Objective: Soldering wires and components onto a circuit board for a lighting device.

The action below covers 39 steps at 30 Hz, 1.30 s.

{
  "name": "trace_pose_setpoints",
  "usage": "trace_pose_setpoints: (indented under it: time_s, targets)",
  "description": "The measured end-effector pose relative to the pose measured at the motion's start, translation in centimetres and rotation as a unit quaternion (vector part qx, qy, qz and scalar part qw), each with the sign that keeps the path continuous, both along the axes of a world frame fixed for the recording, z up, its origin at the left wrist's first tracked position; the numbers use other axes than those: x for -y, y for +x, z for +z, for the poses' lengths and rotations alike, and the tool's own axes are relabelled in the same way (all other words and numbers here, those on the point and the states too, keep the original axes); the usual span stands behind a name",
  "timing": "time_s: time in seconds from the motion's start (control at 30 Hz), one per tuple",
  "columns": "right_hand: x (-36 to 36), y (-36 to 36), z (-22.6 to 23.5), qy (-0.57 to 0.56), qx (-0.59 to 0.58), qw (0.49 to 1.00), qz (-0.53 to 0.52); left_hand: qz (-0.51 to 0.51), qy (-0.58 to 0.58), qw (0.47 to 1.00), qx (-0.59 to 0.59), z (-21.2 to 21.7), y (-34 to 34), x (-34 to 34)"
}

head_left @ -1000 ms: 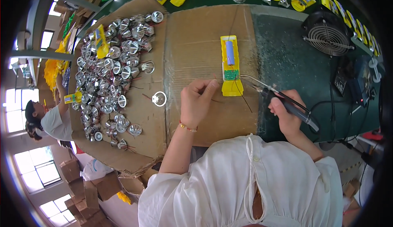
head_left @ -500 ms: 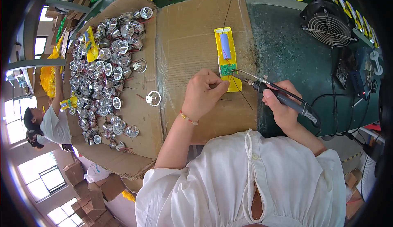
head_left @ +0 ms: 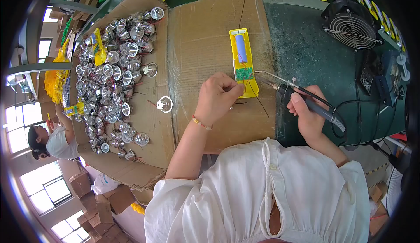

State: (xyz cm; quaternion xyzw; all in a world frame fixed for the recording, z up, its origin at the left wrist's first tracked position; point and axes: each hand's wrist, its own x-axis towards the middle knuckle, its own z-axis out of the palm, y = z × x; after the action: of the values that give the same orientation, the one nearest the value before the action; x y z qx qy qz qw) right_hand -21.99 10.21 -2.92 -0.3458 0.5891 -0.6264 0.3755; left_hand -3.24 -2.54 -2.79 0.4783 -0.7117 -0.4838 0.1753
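A yellow plastic housing (head_left: 253, 89) lies on the cardboard in front of me. It carries a purple cylindrical battery (head_left: 240, 49) and, below that, a small green circuit board (head_left: 243, 73) with thin dark wires. At the board's lower left, my left hand (head_left: 220, 95) is closed in a pinch; what sits between the fingertips is hidden. My right hand (head_left: 308, 114) grips a soldering iron (head_left: 323, 114) with a thin curved metal tube fixed along it. The tube's end is close to the board's right edge, while the iron's tip is just right of the housing.
Left of me, a cardboard tray (head_left: 151, 153) holds many silver reflector cups with wires. One white-rimmed cup (head_left: 164, 104) lies apart from them. A black fan (head_left: 352, 28) stands at the back right, with cables below it. Another person (head_left: 59, 140) is at far left.
My right hand and the soldering iron have shifted slightly right, drawing the tip back from the board. My left hand stays nearly still. The person at far left has lowered an arm.
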Motion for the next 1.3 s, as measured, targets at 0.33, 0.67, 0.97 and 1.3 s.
trace_pose_setpoints:
  time_s: [0.33, 0.67, 0.97, 1.3]
  targets:
    - [-0.4, -0.6, -0.1, 0.012, 0.017, 1.0, 0.004, 0.025, -0.054, 0.993, -0.097, 1.7, 2.1, -0.8]
    - [0.3, 0.2, -0.1, 0.005, -0.016, 1.0, 0.021, 0.059, -0.036, 0.996, -0.062, 0.3, 0.8, -1.2]
    - [0.3, -0.4, -0.1, 0.02, 0.031, 0.999, 0.014, 0.134, 0.013, 0.946, -0.296, -1.5, 3.2, -2.0]
    - [0.2, -0.6, 0.0, 0.03, 0.026, 0.999, 0.012, 0.034, -0.132, 0.981, -0.139, -0.1, 1.7, -2.5]
